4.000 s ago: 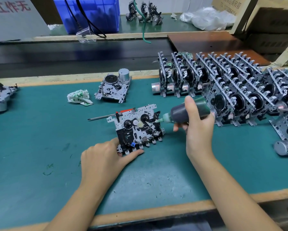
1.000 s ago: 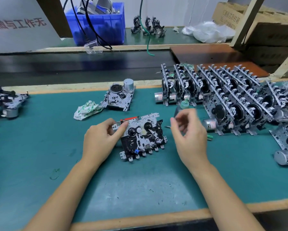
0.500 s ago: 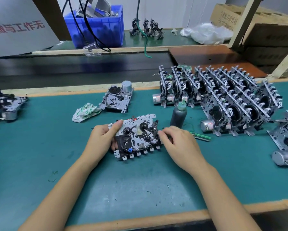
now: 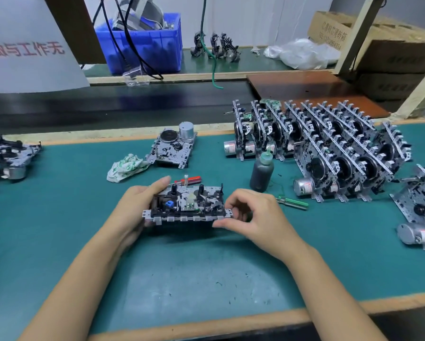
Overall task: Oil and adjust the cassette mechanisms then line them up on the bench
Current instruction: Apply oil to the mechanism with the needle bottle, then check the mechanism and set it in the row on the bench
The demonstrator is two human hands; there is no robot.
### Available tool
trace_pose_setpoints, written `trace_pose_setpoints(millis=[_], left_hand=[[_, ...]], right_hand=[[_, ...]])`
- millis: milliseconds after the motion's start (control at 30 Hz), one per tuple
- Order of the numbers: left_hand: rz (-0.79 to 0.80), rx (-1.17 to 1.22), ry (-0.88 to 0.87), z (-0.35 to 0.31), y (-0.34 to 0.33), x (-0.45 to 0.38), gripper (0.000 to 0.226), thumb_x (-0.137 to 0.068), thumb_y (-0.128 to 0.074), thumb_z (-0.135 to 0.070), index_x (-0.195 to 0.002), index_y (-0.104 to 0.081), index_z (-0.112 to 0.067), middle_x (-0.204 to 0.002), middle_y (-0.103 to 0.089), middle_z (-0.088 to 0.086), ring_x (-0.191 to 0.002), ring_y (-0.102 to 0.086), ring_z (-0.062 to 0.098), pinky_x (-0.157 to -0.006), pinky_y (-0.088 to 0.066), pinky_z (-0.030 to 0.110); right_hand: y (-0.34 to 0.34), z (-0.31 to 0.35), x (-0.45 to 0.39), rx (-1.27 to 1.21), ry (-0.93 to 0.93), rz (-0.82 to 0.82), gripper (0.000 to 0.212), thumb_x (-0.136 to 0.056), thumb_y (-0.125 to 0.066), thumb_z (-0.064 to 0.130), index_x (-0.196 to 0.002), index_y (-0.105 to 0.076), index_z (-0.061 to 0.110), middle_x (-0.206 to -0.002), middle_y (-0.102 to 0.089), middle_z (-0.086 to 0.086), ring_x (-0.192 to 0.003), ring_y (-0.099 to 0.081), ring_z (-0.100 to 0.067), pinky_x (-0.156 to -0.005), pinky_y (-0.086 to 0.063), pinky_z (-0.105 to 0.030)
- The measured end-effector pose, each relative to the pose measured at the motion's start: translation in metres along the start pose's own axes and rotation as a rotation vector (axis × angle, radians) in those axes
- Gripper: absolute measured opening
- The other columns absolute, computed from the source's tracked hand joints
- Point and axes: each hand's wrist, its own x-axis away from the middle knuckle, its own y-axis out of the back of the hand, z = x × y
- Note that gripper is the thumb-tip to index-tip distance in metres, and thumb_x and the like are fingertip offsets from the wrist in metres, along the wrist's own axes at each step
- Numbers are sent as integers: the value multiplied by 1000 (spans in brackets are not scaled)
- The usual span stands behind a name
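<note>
The left hand [image 4: 142, 205] grips the left end of the mechanism [image 4: 188, 205], fingers [image 4: 161, 183] curled over its far edge. The right hand [image 4: 253, 215] pinches the right end, thumb under the front rim and the other fingers curled above. The mechanism, which lay flat on the bench [image 4: 181, 279] half a second ago, is now lifted and tipped toward the person. The oil bottle [image 4: 262, 172], in the right hand four seconds ago, stands just beyond the right hand. So oiling of this unit looks finished, and adjusting or checking comes next.

The mechanism is a stamped metal plate with black spindles, a blue part and a row of square tabs along its front. The bottle is dark, soft-looking plastic with a green nozzle. A green screwdriver [image 4: 292, 203] lies beside it, and a red one [image 4: 190, 179] behind the mechanism. Finished units [image 4: 329, 148] stand on edge in rows at the right, motors [image 4: 302, 187] showing. The mat is teal and scuffed.
</note>
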Motion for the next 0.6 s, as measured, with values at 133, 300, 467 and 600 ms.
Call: trace_pose_setpoints(millis=[133,300,467,600], left_hand=[[261,69,194,-3,-1,8,51,-72,-53,-56,-41,-49,-16,-31,-33,3,-22,-24,9,-30,-21,7],[481,-42,333,-11,3,15,68,-81,-37,-56,-40,-55,-5,-34,-48,12,-21,-40,14,-28,-28,9],[-198,-122,-420,-16,5,14,59,-93,-51,-41,-39,-42,-17,-35,-34,-3,-35,-30,12,-40,-26,20],[-109,-470,-887,-31,-6,28,4,-79,-61,-43,-79,-65,-41,-82,-64,-18,-82,-55,1,-77,-40,13]], right_hand=[[1,3,0,-81,54,-213,36,-76,-65,45,-58,-49,18,-53,-45,0,-52,-40,-12,-53,-36,-28],[3,3,-3,-17,57,-308,41,-85,-56,40,-53,-40,18,-50,-33,9,-51,-32,-10,-51,-30,-29],[6,3,-1,19,82,-239,36,-78,-61,51,-64,-49,20,-62,-44,12,-57,-43,-9,-53,-39,-30],[9,6,0,40,41,-30,49,-62,-71,61,-95,-51,32,-92,-53,16,-89,-53,-6,-75,-44,-23]])
